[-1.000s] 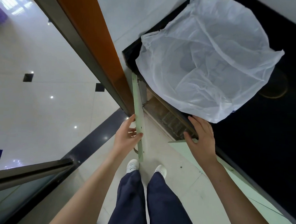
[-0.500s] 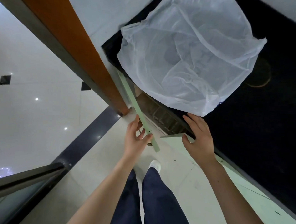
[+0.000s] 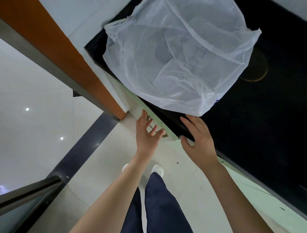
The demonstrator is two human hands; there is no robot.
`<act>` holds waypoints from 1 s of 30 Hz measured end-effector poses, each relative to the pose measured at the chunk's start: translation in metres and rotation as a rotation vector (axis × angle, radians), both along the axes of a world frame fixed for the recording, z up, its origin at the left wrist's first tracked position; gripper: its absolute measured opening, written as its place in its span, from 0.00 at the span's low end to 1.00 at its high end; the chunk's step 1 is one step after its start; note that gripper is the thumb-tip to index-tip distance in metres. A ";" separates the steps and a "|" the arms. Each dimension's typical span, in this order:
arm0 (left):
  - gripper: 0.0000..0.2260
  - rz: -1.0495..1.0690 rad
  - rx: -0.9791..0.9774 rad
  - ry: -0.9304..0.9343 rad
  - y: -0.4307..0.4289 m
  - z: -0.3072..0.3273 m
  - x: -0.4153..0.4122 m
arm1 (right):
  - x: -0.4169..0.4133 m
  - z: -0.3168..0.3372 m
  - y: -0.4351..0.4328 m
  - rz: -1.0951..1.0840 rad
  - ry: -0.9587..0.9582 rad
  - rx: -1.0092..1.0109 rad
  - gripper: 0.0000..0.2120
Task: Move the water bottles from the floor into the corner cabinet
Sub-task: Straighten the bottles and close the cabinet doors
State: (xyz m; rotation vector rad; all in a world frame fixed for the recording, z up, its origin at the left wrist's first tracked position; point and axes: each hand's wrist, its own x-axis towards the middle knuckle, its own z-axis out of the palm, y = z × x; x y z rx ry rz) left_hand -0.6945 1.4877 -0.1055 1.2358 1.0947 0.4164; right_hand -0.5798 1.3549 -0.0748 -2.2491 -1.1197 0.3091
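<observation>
Swinging inward since the earlier frame, the cabinet door [image 3: 141,102] is closing almost flush under the desk's [image 3: 253,137] front edge. The left hand [image 3: 147,133] is pressing it with spread, straight fingers. The right hand [image 3: 199,140] is resting flat at that edge, gripping nothing. Recommended: push evenly, keeping fingers clear of the seam. No water bottles are showing, so their position, heading and long axis cannot be told.

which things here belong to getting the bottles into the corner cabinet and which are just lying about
Job in hand:
- left hand, spread against the pale green cabinet door
- right hand, flat on the edge of the black countertop
- water bottles: none in view

Lying about:
- white plastic bag on the countertop
- orange door frame
</observation>
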 end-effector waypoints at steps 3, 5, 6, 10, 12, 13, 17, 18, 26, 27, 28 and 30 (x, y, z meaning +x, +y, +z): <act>0.42 -0.018 0.007 0.001 0.002 -0.003 0.010 | 0.003 -0.001 -0.005 -0.031 -0.089 -0.047 0.26; 0.41 -0.036 0.015 0.007 0.003 -0.006 0.016 | 0.004 -0.001 -0.007 -0.035 -0.065 -0.033 0.26; 0.41 -0.047 0.020 0.005 0.003 -0.006 0.019 | 0.005 -0.001 -0.008 -0.035 -0.037 -0.012 0.26; 0.39 -0.080 0.047 0.020 0.008 -0.012 0.026 | 0.007 0.002 -0.009 -0.041 0.027 0.042 0.24; 0.37 -0.078 0.057 0.022 0.012 -0.015 0.027 | 0.007 0.001 -0.010 -0.034 0.031 0.046 0.24; 0.36 -0.081 0.058 0.028 0.014 -0.017 0.026 | 0.008 0.001 -0.010 -0.032 0.033 0.050 0.24; 0.35 -0.108 0.025 0.029 0.018 -0.014 0.023 | 0.007 0.001 -0.010 -0.033 0.042 0.056 0.24; 0.36 -0.121 0.023 0.026 0.019 -0.012 0.023 | 0.008 0.001 -0.009 -0.033 0.044 0.053 0.24; 0.27 -0.113 0.032 0.093 0.019 0.006 0.008 | 0.007 0.005 -0.008 -0.053 0.058 0.036 0.23; 0.25 -0.107 0.039 0.109 0.018 0.009 0.005 | 0.006 0.008 -0.009 -0.062 0.064 0.040 0.23; 0.23 -0.108 0.059 0.125 0.018 0.013 0.002 | 0.006 0.011 -0.009 -0.076 0.070 0.045 0.22; 0.19 -0.137 0.135 0.146 0.018 0.025 -0.004 | 0.004 0.020 -0.011 -0.110 0.086 0.055 0.23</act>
